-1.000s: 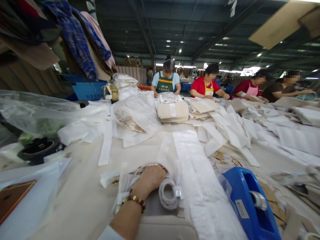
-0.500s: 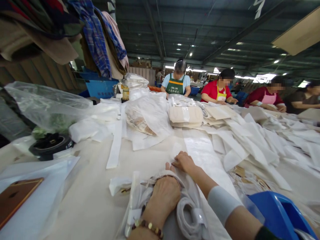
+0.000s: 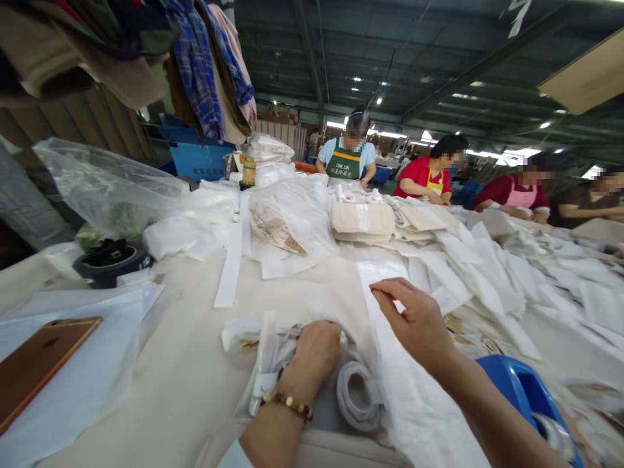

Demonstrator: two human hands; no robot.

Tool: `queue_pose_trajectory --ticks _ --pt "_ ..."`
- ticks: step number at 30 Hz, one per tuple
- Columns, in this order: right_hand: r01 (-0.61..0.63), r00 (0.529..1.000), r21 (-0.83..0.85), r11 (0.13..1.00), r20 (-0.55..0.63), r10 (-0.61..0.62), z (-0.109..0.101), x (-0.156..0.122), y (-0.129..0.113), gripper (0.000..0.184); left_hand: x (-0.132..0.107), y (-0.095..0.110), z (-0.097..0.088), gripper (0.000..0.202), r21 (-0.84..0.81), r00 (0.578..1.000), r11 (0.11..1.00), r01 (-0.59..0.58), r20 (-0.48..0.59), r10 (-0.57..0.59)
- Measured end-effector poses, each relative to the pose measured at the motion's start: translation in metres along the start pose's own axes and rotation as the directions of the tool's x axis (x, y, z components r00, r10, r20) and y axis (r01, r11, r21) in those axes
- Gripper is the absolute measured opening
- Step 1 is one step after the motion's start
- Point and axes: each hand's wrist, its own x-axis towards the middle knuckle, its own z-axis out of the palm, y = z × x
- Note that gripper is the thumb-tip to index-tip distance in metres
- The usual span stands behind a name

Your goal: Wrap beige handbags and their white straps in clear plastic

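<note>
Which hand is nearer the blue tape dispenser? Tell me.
Right: the right hand is raised left of the blue tape dispenser; the left hand is farther left, beside the coiled wrapped strap.

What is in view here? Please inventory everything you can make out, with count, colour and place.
phone: 1, brown, left edge
ring-shaped item: 1, black, left, beyond the phone
clear bag: 1, transparent, upper left
clothes: several, mixed colours, hanging upper left
tub: 1, blue, below the clothes
jar: 1, yellowish, far centre-left
banded bundle: 1, beige, far centre
loose strips: many, white, heaped right
cardboard panel: 1, brown, upper right
co-workers: at least 4, mixed clothing, far side
tape dispenser: 1, blue, lower right
long strip: 1, white, right of centre
rolled strap: 1, greyish white, lower centre
fabric item: 1, beige, bottom edge
bracelet: 1, brown and cream, left wrist
left hand: 1, centre, fingertips hidden
right hand: 1, before the long strip
</note>
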Motion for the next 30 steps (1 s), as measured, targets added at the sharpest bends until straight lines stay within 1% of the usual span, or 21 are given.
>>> queue_pose_trajectory --ticks 1,2,3,4,5,7,9,11,12,14,16,18,19,22,23,24,26,28,29,30 --pt "0.113 0.992 0.017 0.993 -0.058 -0.112 -0.002 -0.011 -0.011 0.019 -0.002 0.001 -0.002 0.029 -0.005 1.0 1.0 -0.011 -0.012 0.011" --pt "0.211 0.975 0.038 0.977 -0.079 -0.207 0.0 -0.022 -0.021 0.017 -0.003 0.003 -0.004 0.029 -0.012 0.999 1.0 -0.026 -0.024 0.026" --pt "0.272 0.961 0.059 0.96 -0.066 -0.268 0.006 -0.034 -0.03 0.017 -0.005 0.004 -0.006 0.028 -0.021 0.998 0.999 -0.044 -0.038 0.043" --pt "0.282 0.959 0.079 0.956 -0.032 -0.28 0.014 -0.045 -0.038 0.017 -0.006 0.004 -0.008 0.027 -0.032 0.997 0.998 -0.063 -0.055 0.061" --pt "0.261 0.965 0.089 0.961 -0.012 -0.261 0.024 -0.055 -0.043 0.018 -0.008 0.005 -0.01 0.025 -0.046 0.994 0.996 -0.081 -0.074 0.078" --pt "0.189 0.982 0.09 0.978 -0.04 -0.186 0.044 -0.072 -0.046 0.018 -0.011 0.005 -0.015 0.023 -0.087 0.987 0.99 -0.109 -0.125 0.098" --pt "0.09 0.994 0.117 0.989 -0.075 -0.081 0.058 -0.082 -0.042 0.018 -0.014 0.003 -0.02 0.023 -0.148 0.974 0.98 -0.135 -0.203 0.104" --pt "-0.048 0.997 0.185 0.982 -0.047 0.057 0.066 -0.085 -0.035 0.02 -0.016 -0.001 -0.025 0.023 -0.222 0.944 0.96 -0.173 -0.316 0.097" --pt "-0.13 0.99 0.219 0.967 -0.018 0.137 0.067 -0.085 -0.032 0.022 -0.017 -0.003 -0.026 0.022 -0.257 0.921 0.946 -0.196 -0.381 0.087" --pt "-0.281 0.959 0.268 0.922 0.037 0.281 0.067 -0.081 -0.027 0.029 -0.019 -0.006 -0.028 0.02 -0.308 0.859 0.916 -0.258 -0.508 0.072" --pt "-0.385 0.923 0.293 0.875 0.101 0.372 0.066 -0.073 -0.025 0.033 -0.019 -0.008 -0.027 0.016 -0.323 0.792 0.888 -0.328 -0.607 0.072" --pt "-0.43 0.903 0.321 0.844 0.162 0.398 0.067 -0.061 -0.025 0.032 -0.019 -0.007 -0.026 0.014 -0.308 0.738 0.864 -0.399 -0.666 0.103" --pt "-0.435 0.9 0.336 0.835 0.18 0.397 0.067 -0.055 -0.026 0.03 -0.019 -0.006 -0.026 0.013 -0.288 0.703 0.848 -0.445 -0.699 0.132" --pt "-0.434 0.901 0.388 0.813 0.18 0.395 0.07 -0.037 -0.025 0.017 -0.019 -0.003 -0.028 0.014 -0.219 0.561 0.777 -0.59 -0.804 0.199" --pt "-0.436 0.9 0.407 0.803 0.184 0.395 0.071 -0.032 -0.025 0.013 -0.019 -0.003 -0.03 0.015 -0.211 0.525 0.761 -0.613 -0.828 0.194" --pt "-0.436 0.9 0.432 0.79 0.194 0.391 0.071 -0.027 -0.024 0.012 -0.02 -0.003 -0.032 0.016 -0.214 0.509 0.756 -0.618 -0.842 0.178" --pt "-0.432 0.902 0.491 0.757 0.226 0.368 0.07 -0.02 -0.023 0.02 -0.022 -0.004 -0.035 0.023 -0.23 0.512 0.764 -0.602 -0.846 0.149" --pt "-0.419 0.908 0.548 0.724 0.255 0.332 0.069 -0.015 -0.024 0.023 -0.024 -0.006 -0.035 0.033 -0.249 0.512 0.768 -0.59 -0.851 0.118" --pt "-0.411 0.911 0.572 0.71 0.269 0.311 0.068 -0.013 -0.026 0.024 -0.025 -0.006 -0.034 0.037 -0.286 0.521 0.757 -0.588 -0.85 0.083" --pt "-0.403 0.915 0.594 0.696 0.284 0.288 0.067 -0.01 -0.028 0.024 -0.024 -0.007 -0.033 0.041 -0.352 0.539 0.73 -0.585 -0.842 0.026"
